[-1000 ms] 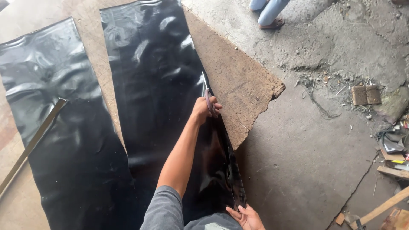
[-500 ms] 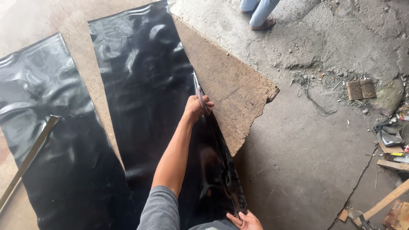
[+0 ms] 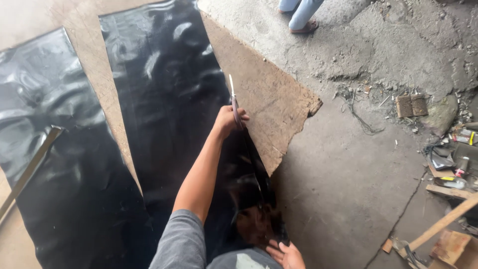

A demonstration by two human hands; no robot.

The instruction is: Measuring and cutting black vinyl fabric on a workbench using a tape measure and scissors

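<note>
My left hand [image 3: 226,121] is stretched out over a long glossy black plastic sheet [image 3: 169,99] and grips scissors [image 3: 233,97] with purple handles. The blades point away from me along the sheet's right edge. A narrow strip of the sheet [image 3: 259,184] curls up behind the scissors. Near my body at the frame's bottom, my right hand [image 3: 286,255] holds the near end of that strip. The sheet lies on a brown board [image 3: 269,99] on the floor.
A second black sheet [image 3: 50,164] lies to the left with a wooden slat [image 3: 30,169] across it. Another person's legs and sandalled foot [image 3: 301,15] stand at the top. Wood scraps, bottles and debris [image 3: 450,164] crowd the right side of the concrete floor.
My left hand has moved the scissors farther away from me along the sheet's right edge. My right hand has stayed at the near end.
</note>
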